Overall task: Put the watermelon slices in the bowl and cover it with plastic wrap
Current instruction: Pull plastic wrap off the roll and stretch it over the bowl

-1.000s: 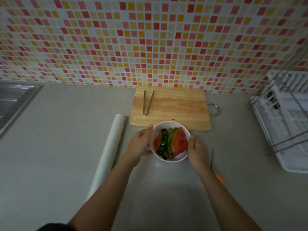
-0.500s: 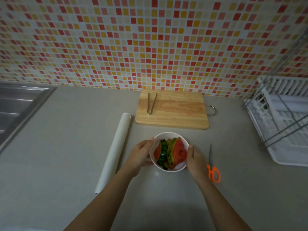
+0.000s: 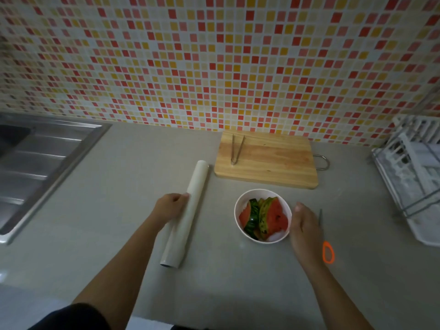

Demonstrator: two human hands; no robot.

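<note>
A white bowl (image 3: 240, 206) stands on the grey counter in front of the cutting board, with several red and green watermelon slices (image 3: 273, 216) standing in it. My right hand (image 3: 303, 225) lies against the bowl's right side, fingers relaxed. A white roll of plastic wrap (image 3: 190, 203) lies on the counter left of the bowl. My left hand (image 3: 170, 206) curls around the roll's middle from the left.
A wooden cutting board (image 3: 273, 160) with metal tongs (image 3: 237, 148) sits behind the bowl. Orange-handled scissors (image 3: 328, 251) lie just right of my right hand. A steel sink (image 3: 35, 163) is at far left, a white dish rack (image 3: 414, 182) at far right.
My left hand left the bowl and moved left onto the plastic wrap roll. My right hand stays beside the bowl. The view has shifted, with the bowl further from the board.
</note>
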